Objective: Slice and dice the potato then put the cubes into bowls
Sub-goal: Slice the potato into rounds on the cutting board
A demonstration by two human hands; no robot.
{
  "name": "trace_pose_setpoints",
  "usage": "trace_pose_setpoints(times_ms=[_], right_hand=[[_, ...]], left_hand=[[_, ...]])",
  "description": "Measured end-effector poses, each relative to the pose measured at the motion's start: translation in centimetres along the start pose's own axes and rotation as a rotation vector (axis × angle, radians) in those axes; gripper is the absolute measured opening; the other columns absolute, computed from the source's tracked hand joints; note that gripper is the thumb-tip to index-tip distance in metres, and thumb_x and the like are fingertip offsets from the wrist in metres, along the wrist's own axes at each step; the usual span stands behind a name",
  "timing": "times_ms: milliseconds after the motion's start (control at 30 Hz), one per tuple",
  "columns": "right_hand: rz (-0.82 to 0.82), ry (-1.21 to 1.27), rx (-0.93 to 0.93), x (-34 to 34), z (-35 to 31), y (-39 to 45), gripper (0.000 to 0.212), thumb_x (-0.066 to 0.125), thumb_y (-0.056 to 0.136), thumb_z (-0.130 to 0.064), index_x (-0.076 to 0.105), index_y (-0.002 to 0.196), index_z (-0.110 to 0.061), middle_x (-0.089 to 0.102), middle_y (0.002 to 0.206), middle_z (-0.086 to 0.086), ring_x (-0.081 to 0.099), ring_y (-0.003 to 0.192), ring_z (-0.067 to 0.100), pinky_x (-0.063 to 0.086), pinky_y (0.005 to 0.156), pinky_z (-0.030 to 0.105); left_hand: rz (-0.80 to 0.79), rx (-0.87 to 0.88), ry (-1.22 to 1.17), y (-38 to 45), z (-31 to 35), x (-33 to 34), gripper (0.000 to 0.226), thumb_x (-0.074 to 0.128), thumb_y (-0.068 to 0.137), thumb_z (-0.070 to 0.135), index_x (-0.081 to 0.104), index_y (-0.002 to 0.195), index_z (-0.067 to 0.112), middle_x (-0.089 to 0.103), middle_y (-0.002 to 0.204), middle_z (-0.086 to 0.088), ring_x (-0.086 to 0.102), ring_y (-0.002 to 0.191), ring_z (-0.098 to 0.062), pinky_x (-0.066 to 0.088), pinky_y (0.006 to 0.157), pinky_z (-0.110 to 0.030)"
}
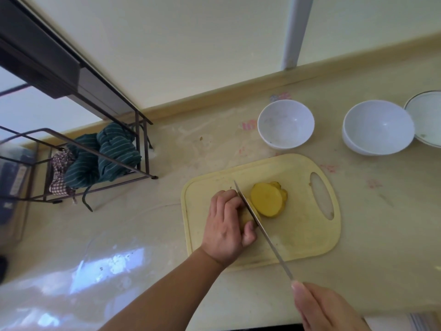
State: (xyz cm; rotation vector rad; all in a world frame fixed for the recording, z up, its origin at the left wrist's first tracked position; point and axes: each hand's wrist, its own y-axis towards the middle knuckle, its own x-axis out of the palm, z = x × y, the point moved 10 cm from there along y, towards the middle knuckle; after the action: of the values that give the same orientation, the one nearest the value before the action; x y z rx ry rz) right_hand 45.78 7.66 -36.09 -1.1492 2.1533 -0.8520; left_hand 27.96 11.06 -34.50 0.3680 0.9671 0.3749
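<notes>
Head view: left hand (pixel 226 225) fingers (pixel 249 231) grip potato (pixel 245 217) beside knife (pixel 260 225)

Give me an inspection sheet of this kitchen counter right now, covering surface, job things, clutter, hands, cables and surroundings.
Surface: pale counter, stained with faint pink marks; yellow cutting board lying flat on it.
Job's things: potato partly sliced, slices leaning together on the board; knife blade against the potato; two white bowls beyond the board, no cubes in them.
Clutter: white plate beside the right bowl; wire rack holding green striped cloth.
Hands: left hand grips the potato; right hand holds the knife handle.
Cables: nothing seen.
Surroundings: cream wall with a white vertical pipe; window at left.
</notes>
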Motion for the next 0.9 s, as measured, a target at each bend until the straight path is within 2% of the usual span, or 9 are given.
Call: trace_pose_setpoints(times_ms=[33,67,100,167,300,467,533,667,900], right_hand=[[0.035,-0.005,0.0,-0.2,0.2,0.4,0.063,0.026,0.072,-0.079,0.052,0.062,-0.022,0.05,0.05,0.0,0.051,0.054,0.018,0.045,0.071,0.023],[0.11,0.0,-0.009,-0.9,0.2,0.6,0.063,0.032,0.08,-0.076,0.051,0.06,-0.019,0.052,0.053,0.004,0.052,0.056,0.013,0.045,0.067,0.023],[0.172,0.034,-0.048,-1.6,-0.5,1.0,0.058,0.036,0.084,-0.07,0.051,0.061,-0.019,0.051,0.054,0.004,0.05,0.053,0.011,0.045,0.066,0.03],[0.162,0.046,-0.107,-1.3,-1.6,2.0,0.056,0.033,0.081,-0.068,0.046,0.061,-0.017,0.044,0.05,0.001,0.042,0.049,0.008,0.044,0.065,0.043],[0.189,0.056,-0.146,-1.5,-2.3,3.5,0.059,0.03,0.079,-0.072,0.04,0.058,-0.017,0.04,0.049,-0.004,0.037,0.05,0.008,0.04,0.06,0.043],[0.146,0.079,-0.153,-1.3,-2.2,3.7,0.057,0.03,0.08,-0.07,0.04,0.062,-0.017,0.036,0.044,-0.006,0.032,0.041,0.005,0.027,0.045,0.019],[0.099,0.168,-0.091,-1.5,-1.7,3.7,0.054,0.032,0.086,-0.064,0.041,0.067,-0.014,0.034,0.044,-0.006,0.029,0.036,0.005,0.023,0.039,0.015],[-0.054,0.37,0.064,-2.2,-0.1,3.8,0.053,0.035,0.092,-0.063,0.044,0.074,-0.014,0.029,0.055,0.001,0.02,0.043,0.015,0.017,0.043,0.025],[-0.043,0.351,0.063,-1.3,-0.7,3.4,0.053,0.033,0.093,-0.064,0.04,0.071,-0.015,0.031,0.053,-0.001,0.021,0.043,0.015,0.019,0.043,0.025]], left_hand=[[0.002,0.0,-0.001,0.0,0.0,0.0,0.031,0.053,0.089,0.026,0.048,0.113,0.008,0.045,0.117,-0.009,0.048,0.104,-0.032,0.047,0.092,-0.047],[0.004,0.0,0.0,-0.1,-0.1,0.0,0.031,0.053,0.09,0.027,0.048,0.113,0.007,0.045,0.117,-0.009,0.049,0.104,-0.032,0.047,0.092,-0.048],[0.004,-0.001,0.002,-0.1,-0.1,0.0,0.03,0.052,0.092,0.028,0.048,0.113,0.007,0.045,0.117,-0.01,0.049,0.104,-0.032,0.047,0.092,-0.049],[0.005,-0.002,0.003,-0.1,-0.1,0.0,0.031,0.045,0.1,0.035,0.048,0.113,0.007,0.046,0.117,-0.01,0.049,0.104,-0.032,0.048,0.092,-0.049],[0.01,-0.006,0.005,0.0,0.0,-0.1,0.035,0.038,0.104,0.04,0.048,0.114,0.008,0.045,0.117,-0.008,0.048,0.104,-0.032,0.047,0.094,-0.046],[0.006,-0.008,0.016,-0.2,0.0,-0.1,0.036,0.037,0.105,0.042,0.047,0.113,0.008,0.045,0.116,-0.009,0.047,0.104,-0.031,0.045,0.095,-0.042],[-0.003,0.004,0.021,-0.2,0.2,-0.2,0.035,0.037,0.105,0.041,0.047,0.113,0.009,0.044,0.116,-0.008,0.047,0.104,-0.031,0.044,0.096,-0.041],[-0.021,0.004,0.034,-0.4,0.2,-0.4,0.032,0.037,0.105,0.041,0.046,0.113,0.011,0.044,0.116,-0.008,0.047,0.105,-0.03,0.045,0.095,-0.041],[-0.05,-0.063,0.016,-0.5,-0.3,-0.3,0.036,0.034,0.106,0.044,0.046,0.115,0.011,0.044,0.119,-0.006,0.047,0.109,-0.029,0.044,0.096,-0.039]])
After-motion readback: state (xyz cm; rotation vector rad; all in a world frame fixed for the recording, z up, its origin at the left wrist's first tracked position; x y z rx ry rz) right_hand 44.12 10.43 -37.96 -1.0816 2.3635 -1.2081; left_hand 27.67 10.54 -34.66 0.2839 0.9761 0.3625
